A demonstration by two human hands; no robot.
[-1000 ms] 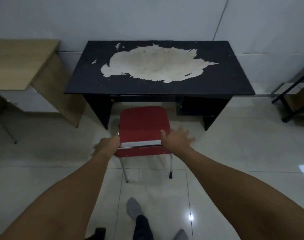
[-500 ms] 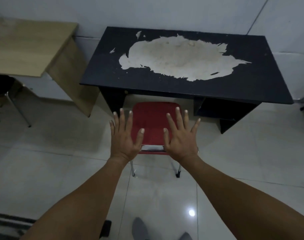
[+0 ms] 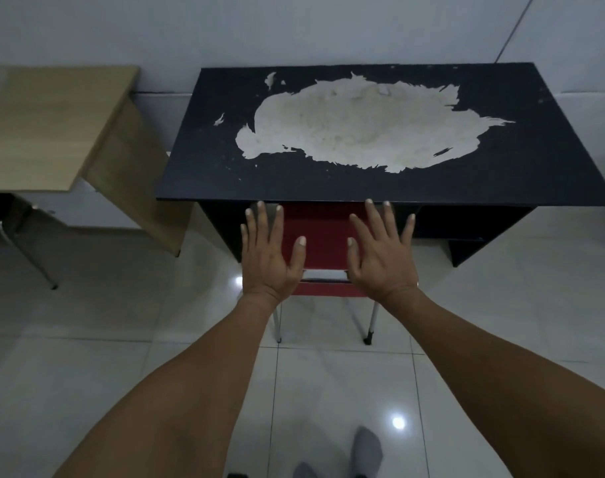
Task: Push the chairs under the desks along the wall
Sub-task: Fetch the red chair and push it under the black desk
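Both the left hand (image 3: 271, 260) and right hand (image 3: 384, 260) stay spread, holding nothing; red padded chair (image 3: 320, 236) now further beneath black peeling desk (image 3: 380, 188)'s front edge, backrest facing the person

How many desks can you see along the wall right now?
2. The black desk with the worn top stands straight ahead, the red chair partly under it. The wooden desk stands to its left, cut off by the frame edge. More may lie out of view.

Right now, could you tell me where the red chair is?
The red chair sits centre frame, partly tucked under the black desk, between both open hands.
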